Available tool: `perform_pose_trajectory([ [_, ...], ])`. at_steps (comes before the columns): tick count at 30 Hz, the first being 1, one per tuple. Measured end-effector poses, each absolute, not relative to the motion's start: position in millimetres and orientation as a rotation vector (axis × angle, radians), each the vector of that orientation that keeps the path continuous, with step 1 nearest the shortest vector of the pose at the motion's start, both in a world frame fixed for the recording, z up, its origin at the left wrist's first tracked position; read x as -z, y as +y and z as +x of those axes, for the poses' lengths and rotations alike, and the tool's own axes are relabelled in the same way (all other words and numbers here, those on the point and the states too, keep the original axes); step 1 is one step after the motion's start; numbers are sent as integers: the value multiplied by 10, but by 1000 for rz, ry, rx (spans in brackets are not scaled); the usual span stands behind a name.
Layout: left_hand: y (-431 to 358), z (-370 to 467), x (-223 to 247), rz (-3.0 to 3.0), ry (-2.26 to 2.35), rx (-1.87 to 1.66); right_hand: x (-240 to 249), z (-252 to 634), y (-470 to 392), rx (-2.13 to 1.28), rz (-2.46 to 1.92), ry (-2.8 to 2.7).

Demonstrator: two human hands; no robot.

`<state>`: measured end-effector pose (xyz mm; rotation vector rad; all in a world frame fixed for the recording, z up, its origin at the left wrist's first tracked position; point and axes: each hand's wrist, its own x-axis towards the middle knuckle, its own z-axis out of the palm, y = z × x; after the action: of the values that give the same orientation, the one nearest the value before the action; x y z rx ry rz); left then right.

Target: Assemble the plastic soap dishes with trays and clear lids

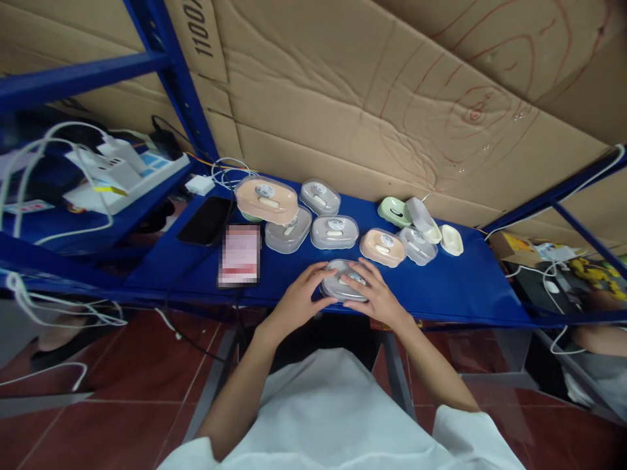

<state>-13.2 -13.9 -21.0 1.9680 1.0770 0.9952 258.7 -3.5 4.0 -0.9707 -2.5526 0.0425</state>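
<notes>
Head view, left end first: which items do I log?

I log a white power strip (169, 171) with chargers on the side shelf. On the blue tabletop (441, 287) I then read a dark phone (206, 222), a phone with a lit screen (239, 256), and a large peach case (268, 201) partly overlapping a gray box (287, 238).

State of the left hand (300, 297)?

From my station I see its thumb and fingers spread around the left end of the clear-lidded gray case (334, 285), gripping it.

Position of that case?

Between both palms, at the front edge of the tabletop. I cannot tell whether its base bears on the surface.

And the right hand (382, 300)?

I see its fingers curved over the lid, thumb at the near edge, clamped on the case's right end.

Remaining items to the right?

I record a small peach case (383, 248) just beyond that hand, a green dish (393, 212) farther back, and a cream dish (451, 240) at the far right of the group.
</notes>
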Motion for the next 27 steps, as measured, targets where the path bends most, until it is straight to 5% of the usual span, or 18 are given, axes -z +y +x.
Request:
perform_pose_trajectory([
  [27, -169, -115, 174, 1841, 1050, -1135, -289, 2812, 159, 170, -967, -2440],
])
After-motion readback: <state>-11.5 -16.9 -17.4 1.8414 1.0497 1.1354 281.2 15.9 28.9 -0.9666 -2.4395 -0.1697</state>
